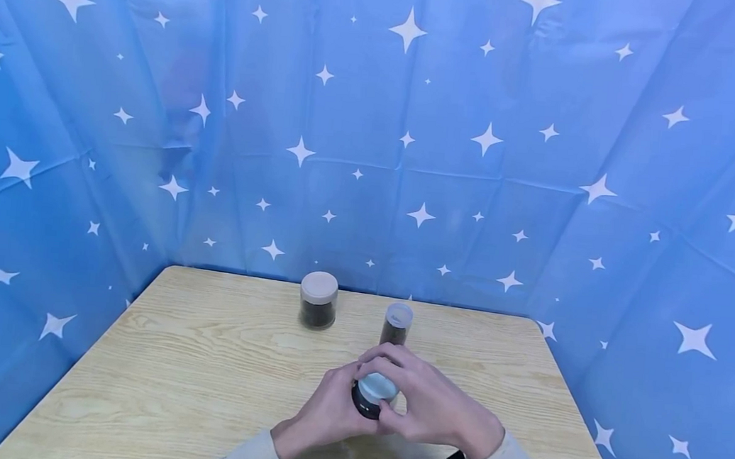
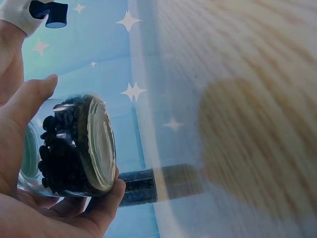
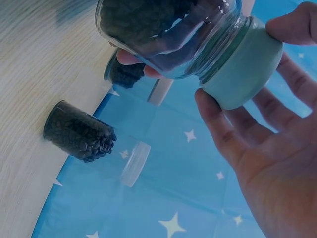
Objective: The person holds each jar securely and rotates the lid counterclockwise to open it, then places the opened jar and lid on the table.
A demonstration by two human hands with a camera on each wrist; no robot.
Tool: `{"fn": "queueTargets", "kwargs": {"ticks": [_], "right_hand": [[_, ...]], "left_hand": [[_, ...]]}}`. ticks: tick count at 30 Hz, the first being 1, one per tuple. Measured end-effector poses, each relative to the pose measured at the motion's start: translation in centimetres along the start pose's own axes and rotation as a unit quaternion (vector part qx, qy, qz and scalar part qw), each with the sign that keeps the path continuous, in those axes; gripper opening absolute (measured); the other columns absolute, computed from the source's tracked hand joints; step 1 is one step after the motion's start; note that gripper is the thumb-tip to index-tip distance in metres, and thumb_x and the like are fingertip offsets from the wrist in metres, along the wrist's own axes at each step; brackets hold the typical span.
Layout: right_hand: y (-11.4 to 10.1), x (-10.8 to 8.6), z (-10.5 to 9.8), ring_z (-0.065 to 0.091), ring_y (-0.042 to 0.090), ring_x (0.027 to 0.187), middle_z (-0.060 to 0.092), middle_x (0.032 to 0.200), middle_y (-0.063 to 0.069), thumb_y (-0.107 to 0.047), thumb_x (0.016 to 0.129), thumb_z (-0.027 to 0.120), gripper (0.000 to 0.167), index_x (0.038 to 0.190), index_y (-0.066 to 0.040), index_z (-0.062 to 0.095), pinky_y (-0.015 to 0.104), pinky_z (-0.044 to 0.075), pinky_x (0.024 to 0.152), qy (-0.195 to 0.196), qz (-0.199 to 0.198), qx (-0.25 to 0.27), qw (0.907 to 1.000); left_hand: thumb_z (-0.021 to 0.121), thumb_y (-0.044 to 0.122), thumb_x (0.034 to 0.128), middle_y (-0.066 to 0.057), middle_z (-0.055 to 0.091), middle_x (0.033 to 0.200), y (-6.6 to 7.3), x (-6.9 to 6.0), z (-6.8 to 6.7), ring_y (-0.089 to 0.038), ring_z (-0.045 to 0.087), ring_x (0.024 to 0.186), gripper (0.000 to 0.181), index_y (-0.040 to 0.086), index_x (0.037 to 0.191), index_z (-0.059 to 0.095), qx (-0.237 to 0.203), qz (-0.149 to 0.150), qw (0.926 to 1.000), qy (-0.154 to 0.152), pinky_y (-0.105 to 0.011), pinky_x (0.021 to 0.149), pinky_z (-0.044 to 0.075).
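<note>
A clear glass jar (image 3: 148, 29) of dark, bean-like pieces is held just above the table. My left hand (image 1: 336, 409) grips its body, with fingertips near the base in the left wrist view. Over the jar's mouth sits a pale green lid (image 3: 242, 64). My right hand (image 1: 432, 397) holds this lid from above, thumb on one side and fingers on the other. Glass threads show beside the lid's edge in the right wrist view; how tightly it sits I cannot tell. Part of the jar is hidden behind both hands in the head view.
A slim clear jar (image 1: 396, 324) with a translucent lid and dark contents stands right behind the hands. Farther back, to the left, is a wider jar (image 1: 317, 304) with a pale pinkish lid. The wooden table (image 1: 205, 360) ends at a blue star-patterned curtain (image 1: 363, 115).
</note>
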State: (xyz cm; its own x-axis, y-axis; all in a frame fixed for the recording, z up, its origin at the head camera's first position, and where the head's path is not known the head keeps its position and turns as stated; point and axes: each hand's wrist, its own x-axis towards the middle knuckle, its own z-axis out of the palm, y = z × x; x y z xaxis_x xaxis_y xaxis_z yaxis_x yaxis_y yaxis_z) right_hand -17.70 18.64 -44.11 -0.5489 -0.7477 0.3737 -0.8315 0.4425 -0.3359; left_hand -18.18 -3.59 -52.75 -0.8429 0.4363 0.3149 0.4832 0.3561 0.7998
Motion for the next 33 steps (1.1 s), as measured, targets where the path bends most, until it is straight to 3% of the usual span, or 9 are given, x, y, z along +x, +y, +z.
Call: {"fn": "queueTargets", "kwargs": {"ticks": [10, 18, 24, 29, 33], "right_hand": [[0.0, 0.0, -0.1, 0.069, 0.011, 0.137, 0.072, 0.149, -0.002, -0.003, 0.087, 0.078, 0.052, 0.136, -0.021, 0.074, 0.036, 0.064, 0.110, -0.008, 0.006, 0.000, 1.0000], [-0.2, 0.1, -0.1, 0.071, 0.013, 0.134, 0.072, 0.147, -0.001, -0.009, 0.091, 0.085, 0.047, 0.136, -0.020, 0.074, 0.036, 0.066, 0.108, 0.010, -0.005, -0.020, 0.9997], [-0.2, 0.1, 0.2, 0.072, 0.014, 0.131, 0.071, 0.148, -0.001, -0.019, 0.093, 0.090, 0.054, 0.144, -0.021, 0.074, 0.037, 0.068, 0.105, 0.027, -0.013, -0.050, 0.9983], [-0.4, 0.1, 0.5, 0.073, 0.017, 0.126, 0.070, 0.148, 0.001, -0.025, 0.093, 0.094, 0.057, 0.147, -0.021, 0.073, 0.038, 0.069, 0.099, 0.048, 0.000, -0.073, 0.9962], [-1.0, 0.1, 0.8, 0.073, 0.018, 0.124, 0.071, 0.146, 0.001, -0.040, 0.096, 0.094, 0.060, 0.149, -0.020, 0.073, 0.039, 0.069, 0.096, 0.068, 0.037, -0.105, 0.9915]], "left_hand": [[0.104, 0.043, 0.0844, 0.005, 0.080, 0.121, 0.1, 0.0, 0.1, -0.001, 0.073, 0.107, 0.066, 0.024, 0.138, 0.071, 0.010, -0.002, 0.9999, 0.003, -0.025, 0.094, 0.063], [0.105, 0.045, 0.0838, 0.006, 0.082, 0.123, 0.1, 0.0, 0.0, -0.001, 0.074, 0.108, 0.068, 0.026, 0.139, 0.072, 0.013, -0.005, 0.9999, 0.000, -0.024, 0.094, 0.064], [0.107, 0.043, 0.0834, 0.006, 0.082, 0.126, 0.2, 0.1, 0.0, -0.003, 0.075, 0.111, 0.069, 0.032, 0.142, 0.073, 0.007, -0.008, 0.9999, 0.002, -0.026, 0.094, 0.064], [0.106, 0.042, 0.0829, 0.004, 0.083, 0.125, 0.2, 0.1, -0.1, -0.003, 0.076, 0.111, 0.072, 0.024, 0.143, 0.072, 0.009, -0.011, 0.9999, 0.004, -0.027, 0.095, 0.064], [0.105, 0.039, 0.0840, 0.002, 0.083, 0.127, 0.2, 0.0, -0.1, -0.005, 0.077, 0.114, 0.072, 0.017, 0.143, 0.071, 0.013, -0.002, 0.9999, 0.004, -0.028, 0.099, 0.066]]}}
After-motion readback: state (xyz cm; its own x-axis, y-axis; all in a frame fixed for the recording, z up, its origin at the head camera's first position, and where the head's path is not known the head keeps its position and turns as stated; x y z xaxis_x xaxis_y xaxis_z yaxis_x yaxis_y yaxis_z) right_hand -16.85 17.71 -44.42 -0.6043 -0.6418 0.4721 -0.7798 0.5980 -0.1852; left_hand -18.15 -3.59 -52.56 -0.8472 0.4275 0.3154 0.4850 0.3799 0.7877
